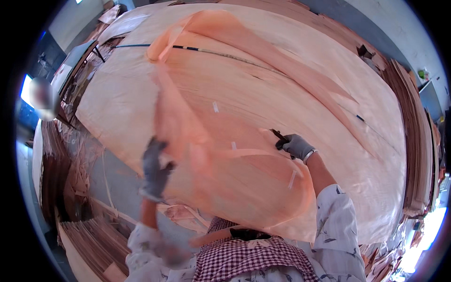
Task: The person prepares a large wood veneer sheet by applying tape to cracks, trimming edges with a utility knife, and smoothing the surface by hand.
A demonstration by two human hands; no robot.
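One thin orange sheet (183,113), loose and rumpled, spread over a wide pale sheet (112,98), with a fold thrown up toward twelve o'clock and a blurred stretch between ten and eight. At three o'clock, with the right hand (297,146) gloved in grey, grips a small dark tool (280,136), fingers closed round it and tip toward ten o'clock, probably for fine control close to the surface. At eight o'clock, with the left hand (157,167), also gloved, reaches to the side of the orange sheet; too smeared to judge whether pinching or only brushing. Likely sets the hands well apart to manage something so wide and limp from both sides. From ten o'clock round toward two, a long banded rod (188,48), passing under the folds, perhaps laid as a straight guide or weight. At twelve, the centre and four o'clock, short white strips (215,107), possibly tape bridging splits. At three o'clock, beyond the pale sheet, tall brown stacks (408,141), apparently stored within reach. At six, a checked apron (253,261), likely worn against dust.
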